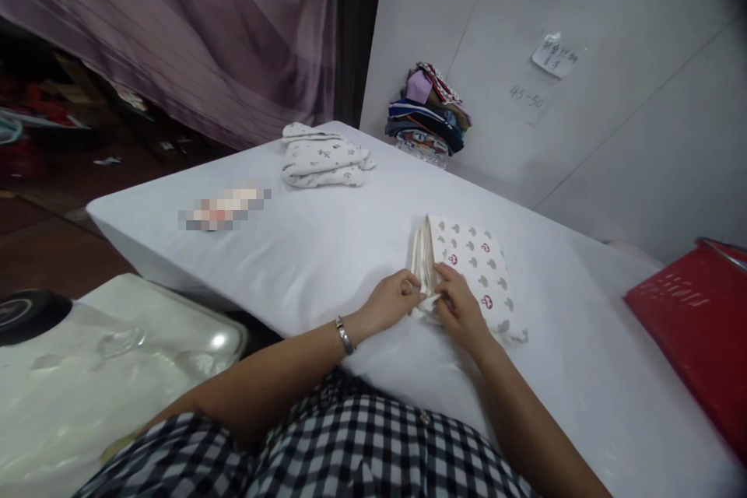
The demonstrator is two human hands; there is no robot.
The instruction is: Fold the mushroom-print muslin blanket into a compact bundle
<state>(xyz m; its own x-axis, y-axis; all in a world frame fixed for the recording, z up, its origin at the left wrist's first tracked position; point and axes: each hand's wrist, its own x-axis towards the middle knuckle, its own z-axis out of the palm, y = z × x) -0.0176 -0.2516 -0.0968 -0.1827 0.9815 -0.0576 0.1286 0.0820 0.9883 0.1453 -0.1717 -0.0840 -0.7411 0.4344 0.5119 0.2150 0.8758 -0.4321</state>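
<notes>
Pinching the near-left edge of the printed cloth [474, 261]: left hand [390, 302] is closing thumb and curled fingers tightly on the layered edge, with no gap showing between the fingertips. Right hand [461, 313] is meeting it from the 3 o'clock side, fingers bent down onto the same corner and gripping the fabric; the palm is lying over the cloth's near end. The two hands are touching at the fingertips.

Cloth: white with grey and red mushroom marks, folded into a flat rectangle, lying on the white table cover [327, 257] just right of frame centre. Its body is running away from the hands toward 1 o'clock. Several folded layers are showing along its left side.

A metal bracelet [345, 335] is sitting on the left wrist. A black-and-white checked garment is covering the person's body at 6 o'clock.

Surroundings, taken from the hands:
- Folded white patterned garment [324, 160], at 11 o'clock, well apart, on the same cover.
- Stack of coloured folded clothes [429, 118], at 12 o'clock, against the white wall.
- Paper note [555, 54] is sticking to the wall at 1 o'clock; its writing is too small to read.
- Red flat box [694, 323], at 3 o'clock, at the cover's edge.
- Purple curtain [204, 31], at 10 o'clock, hanging behind the table.
</notes>
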